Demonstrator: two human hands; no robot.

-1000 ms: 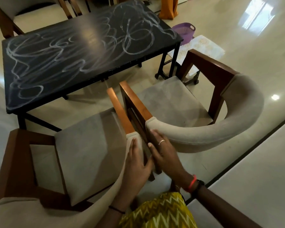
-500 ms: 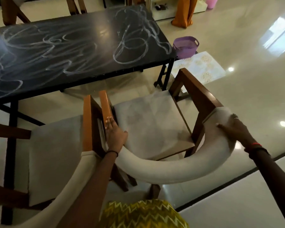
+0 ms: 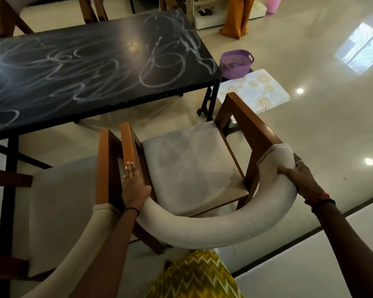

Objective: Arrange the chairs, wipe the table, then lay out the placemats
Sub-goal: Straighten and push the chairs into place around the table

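In the head view, a person stood behind an armchair [image 3: 192, 160] with a grey seat, wooden arms and a curved padded backrest [image 3: 213, 231]. The left hand [image 3: 134, 186] lay on the rear of the chair's left wooden armrest [image 3: 127, 145]. Its fingers were stretched flat along the wood, and its thumb was spread towards the end of the padding, so nothing was clasped. The right hand [image 3: 299, 175] gripped the right end of the backrest where it met the other arm, fingers and thumb curled round the padding; a ring showed on one finger.

The armchair faced the near long edge of a black table [image 3: 84, 72], close to its right corner but clear of it, with floor showing between seat and table. White scribbled smears covered the tabletop. A second armchair [image 3: 58, 211] of the same kind stood just beside the first on the left, their wooden arms almost touching.

Pale patterned placemats [image 3: 254, 91] lay on the glossy floor beyond the table's right end, and a purple basket [image 3: 235, 61] stood just behind them. Parts of more wooden chairs [image 3: 7, 16] showed along the table's far side.
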